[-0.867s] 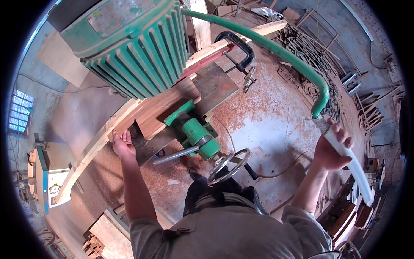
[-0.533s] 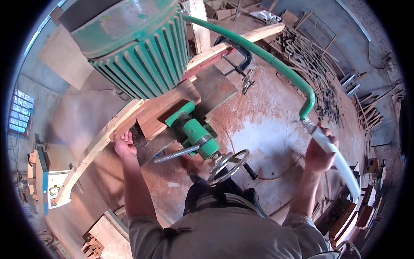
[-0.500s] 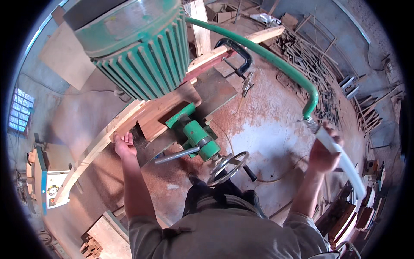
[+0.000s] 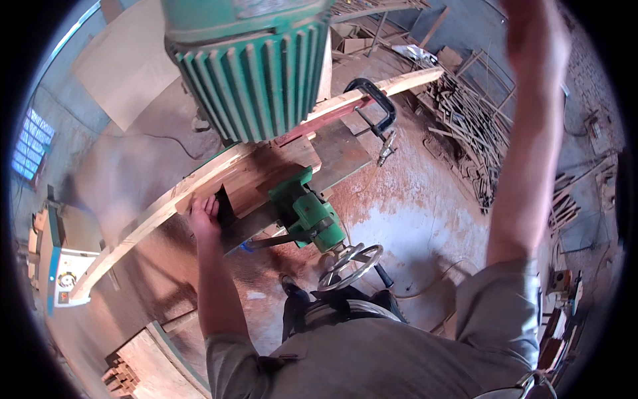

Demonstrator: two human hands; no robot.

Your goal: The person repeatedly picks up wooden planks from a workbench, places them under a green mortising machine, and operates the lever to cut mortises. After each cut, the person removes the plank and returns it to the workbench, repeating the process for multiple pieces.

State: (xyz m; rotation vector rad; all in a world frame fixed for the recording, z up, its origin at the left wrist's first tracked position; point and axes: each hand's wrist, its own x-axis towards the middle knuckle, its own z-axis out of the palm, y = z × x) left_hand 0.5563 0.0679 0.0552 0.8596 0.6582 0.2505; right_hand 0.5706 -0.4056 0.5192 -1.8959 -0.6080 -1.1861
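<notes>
My left hand [image 4: 205, 216] is closed on the near-left end of a reddish-brown wooden board [image 4: 262, 176]. The board lies on a dark metal machine table [image 4: 342, 151], against a long pale wooden bar. A green clamp [image 4: 312, 216] with a metal handwheel [image 4: 351, 267] and a lever presses toward the board's near side. Above stands a big ribbed green motor [image 4: 256, 86], which hides part of the board. My right arm is raised high; the right hand [image 4: 535, 20] is smeared by motion and cut by the top edge, its fingers not readable.
The long pale bar [image 4: 149, 219] runs across, held by a black C-clamp [image 4: 375, 103] at its far right. Piled wood strips [image 4: 465, 126] lie on the right. A box with a dial [image 4: 70, 276] stands at left, stacked boards [image 4: 159, 366] at lower left.
My right hand has swung up from the white-handled green lever's low position, and that lever no longer shows. My left hand stays at the board's end, its fingers now curled more over it. The view has shifted slightly.
</notes>
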